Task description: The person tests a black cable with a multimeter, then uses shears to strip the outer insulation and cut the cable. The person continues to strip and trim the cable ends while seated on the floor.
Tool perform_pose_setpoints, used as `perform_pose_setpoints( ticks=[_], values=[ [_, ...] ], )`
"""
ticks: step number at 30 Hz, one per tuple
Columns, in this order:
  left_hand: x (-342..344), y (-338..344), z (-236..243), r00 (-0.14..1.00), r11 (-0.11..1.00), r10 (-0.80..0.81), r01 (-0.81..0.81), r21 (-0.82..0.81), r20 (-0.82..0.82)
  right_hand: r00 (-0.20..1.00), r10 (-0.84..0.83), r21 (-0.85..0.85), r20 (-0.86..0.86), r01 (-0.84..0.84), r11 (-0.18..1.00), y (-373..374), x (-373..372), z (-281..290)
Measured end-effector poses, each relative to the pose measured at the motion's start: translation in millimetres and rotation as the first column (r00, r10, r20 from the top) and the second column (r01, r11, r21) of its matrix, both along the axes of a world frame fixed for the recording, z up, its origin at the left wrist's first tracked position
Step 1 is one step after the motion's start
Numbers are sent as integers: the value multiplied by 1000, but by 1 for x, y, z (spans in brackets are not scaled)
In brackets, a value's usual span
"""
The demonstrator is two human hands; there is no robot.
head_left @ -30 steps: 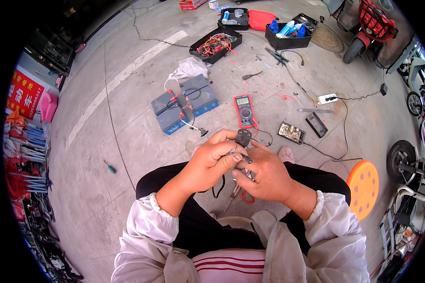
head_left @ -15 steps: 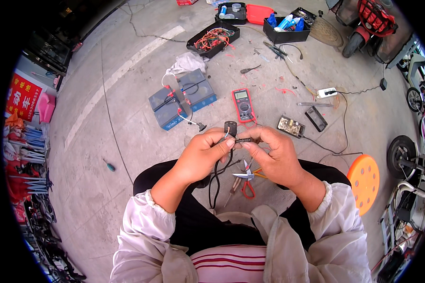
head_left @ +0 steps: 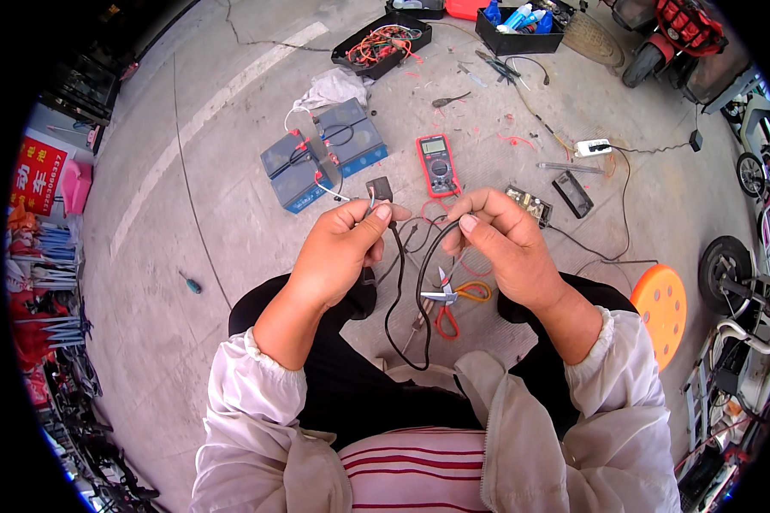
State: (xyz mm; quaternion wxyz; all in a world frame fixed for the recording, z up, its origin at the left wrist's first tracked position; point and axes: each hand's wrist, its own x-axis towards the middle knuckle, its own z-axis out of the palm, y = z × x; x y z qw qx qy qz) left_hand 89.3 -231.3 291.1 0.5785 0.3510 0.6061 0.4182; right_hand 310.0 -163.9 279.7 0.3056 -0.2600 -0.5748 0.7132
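My left hand [head_left: 338,252] is closed on a black plug [head_left: 379,188] that pokes up past the fingertips, with pale wire ends beside it. From there a black cable [head_left: 421,282] hangs in a loop above my lap and rises to my right hand [head_left: 506,252]. Thumb and forefinger of that hand pinch the cable. Below and between the hands, scissors with red handles [head_left: 447,325] and a tool with orange handles [head_left: 475,291] lie on the ground. Just beyond the hands is a red multimeter [head_left: 437,165], its leads running toward my right hand.
Blue-grey batteries [head_left: 351,137] joined by wires stand ahead on the left. An opened circuit board case [head_left: 530,207] and its black cover [head_left: 572,194] lie right, near a white power strip [head_left: 592,148]. An orange stool [head_left: 659,316] stands at my right, a screwdriver [head_left: 191,284] lies left.
My hands have moved apart, the right sliding along the cable away from the plug. The cable now hangs in a wider loop between them. The view has tilted slightly downward.
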Motion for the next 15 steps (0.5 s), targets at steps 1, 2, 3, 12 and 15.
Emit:
perform_pose_setpoints(
  ticks=[1,2,3,12,15],
  values=[
    [-2,-1,1,1000,1000,22,-22,-7,7,1000,-9,1,7,9,1000,1,0,0],
    [-3,-2,1,1000,1000,14,-14,2,3,1000,-18,2,15,18,1000,2,0,-1],
    [-3,-2,1,1000,1000,3,-3,-9,9,1000,-28,-34,-9,28,999,2,-1,-2],
    [-4,-5,-5,991,992,-86,95,-79,103,998,-9,-228,-67,-7,974,-3,-17,-17],
    [-3,-6,-4,992,992,-97,103,-74,80,997,-3,-243,-79,-17,970,-5,-17,-18]
  ],
)
